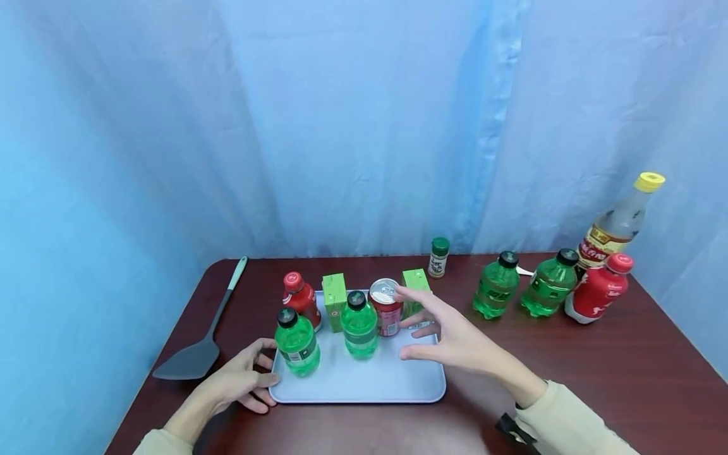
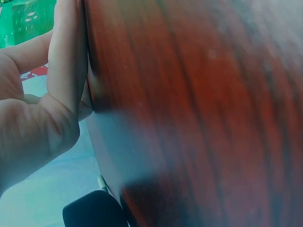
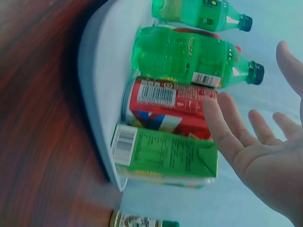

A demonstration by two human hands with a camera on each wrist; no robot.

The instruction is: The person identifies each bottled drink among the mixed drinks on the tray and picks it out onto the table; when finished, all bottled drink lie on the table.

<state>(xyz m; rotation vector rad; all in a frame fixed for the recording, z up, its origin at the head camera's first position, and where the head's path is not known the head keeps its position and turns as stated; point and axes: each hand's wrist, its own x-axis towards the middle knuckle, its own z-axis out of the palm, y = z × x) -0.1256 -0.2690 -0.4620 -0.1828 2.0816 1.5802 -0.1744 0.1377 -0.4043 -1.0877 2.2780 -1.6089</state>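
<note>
A pale tray [image 1: 387,382] carries two green soda bottles [image 1: 299,354] [image 1: 361,332], a red bottle [image 1: 307,303], two green drink cartons [image 1: 334,297] [image 1: 417,281] and a red can [image 1: 389,316]. My left hand [image 1: 239,376] rests at the tray's left edge, touching the rim near the front bottle. Above the tray's right side hovers my right hand [image 1: 446,332], fingers spread and holding nothing. The right wrist view shows its fingertips close to the can [image 3: 151,94] and the carton [image 3: 161,151]; whether they touch cannot be told.
Left of the tray lies a dark spatula [image 1: 196,359]. A green-capped shaker [image 1: 438,258] stands behind it. To the right are two green bottles [image 1: 495,291] [image 1: 548,287], a tilted red bottle [image 1: 597,291] and a yellow-capped bottle [image 1: 611,230]. Blue curtains [image 1: 364,126] border the table.
</note>
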